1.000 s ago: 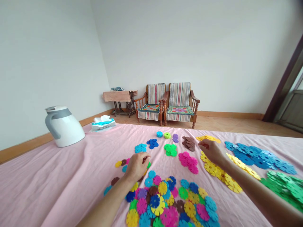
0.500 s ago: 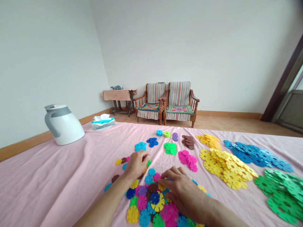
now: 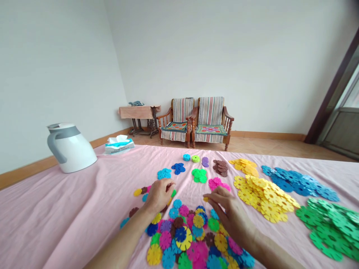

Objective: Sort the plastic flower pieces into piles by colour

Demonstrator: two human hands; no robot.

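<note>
A small yellow disc (image 3: 205,199) is pinched between the thumb and fingers of the right hand (image 3: 232,209), and is seen just past the far edge of the mixed pile (image 3: 196,251). The left hand (image 3: 159,193) is held near the pile's far left edge with its fingers curled in; whether anything is gripped there cannot be told. Right of the pile, a yellow heap (image 3: 266,198) and a green heap (image 3: 331,228) are spread on the pink cloth (image 3: 70,209). Beyond the pile, bright green discs (image 3: 199,175) and brown discs (image 3: 220,168) are grouped.
</note>
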